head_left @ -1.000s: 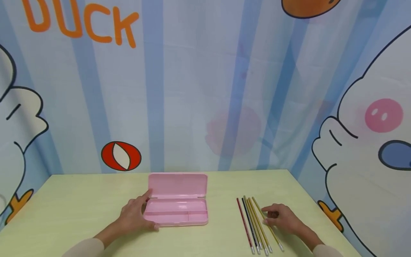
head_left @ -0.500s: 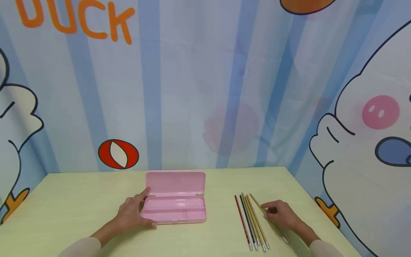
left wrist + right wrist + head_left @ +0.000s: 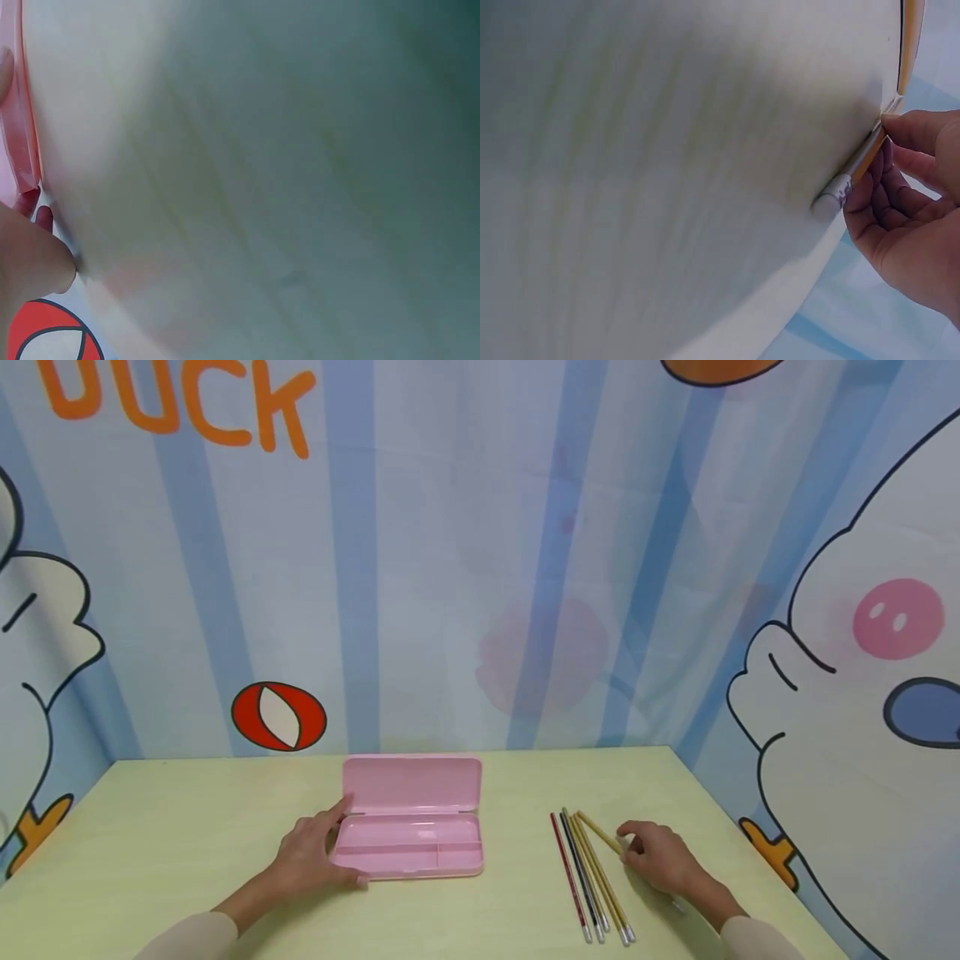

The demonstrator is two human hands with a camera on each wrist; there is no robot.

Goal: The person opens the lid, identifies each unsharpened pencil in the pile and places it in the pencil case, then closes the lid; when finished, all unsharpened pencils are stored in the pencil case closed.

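Observation:
A pink pencil case (image 3: 408,857) lies with its lid up on the pale yellow table, its divided tray bare inside. My left hand (image 3: 300,858) grips its left end, thumb at the front edge and fingers by the hinge; the left wrist view catches only a strip of the case (image 3: 21,127). To the right, my right hand (image 3: 662,857) pinches a yellow pencil (image 3: 598,831) that slants across the table, its middle hidden by the fingers. In the right wrist view, thumb and fingertips hold this pencil's shaft near its silver-and-white eraser end (image 3: 836,196).
Several pencils (image 3: 588,881), red, dark and yellow, lie side by side just left of the right hand, eraser ends toward me. Behind the table (image 3: 225,802) hangs a blue striped curtain (image 3: 420,568) with cartoon ducks.
The right hand has drawn the outermost yellow pencil's eraser end right, away from the other pencils, and the pencil slants more. The left hand and pencil case have stayed put.

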